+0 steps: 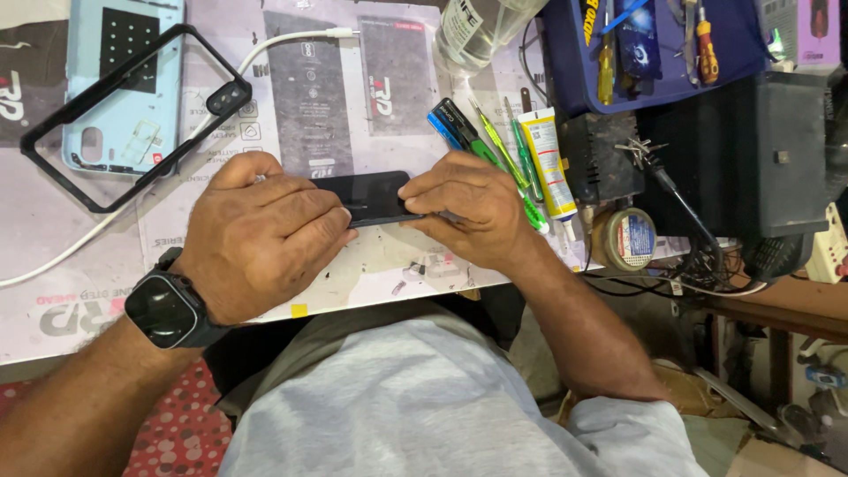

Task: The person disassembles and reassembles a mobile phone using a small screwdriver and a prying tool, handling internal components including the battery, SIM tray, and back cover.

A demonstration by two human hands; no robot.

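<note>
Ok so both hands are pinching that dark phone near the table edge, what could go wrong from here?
1. The flat black phone sits close to the worktable's near edge; a slip from the left hand or right hand might send it into the lap.
2. The green-handled screwdrivers and yellow-labelled glue tube lie right beside the right hand, so a nudge could roll them off.

A square black smartwatch screen (pixel 163 309) sits dark on the left wrist, and a glossy black phone screen (pixel 367 196) lies between both hands. Right of them rest a yellow-and-white glue tube (pixel 548 159) and a round tape roll with a white, blue and red label (pixel 629 238), while a clear bottle with a white label (pixel 461 26) stands at the top edge.
</note>
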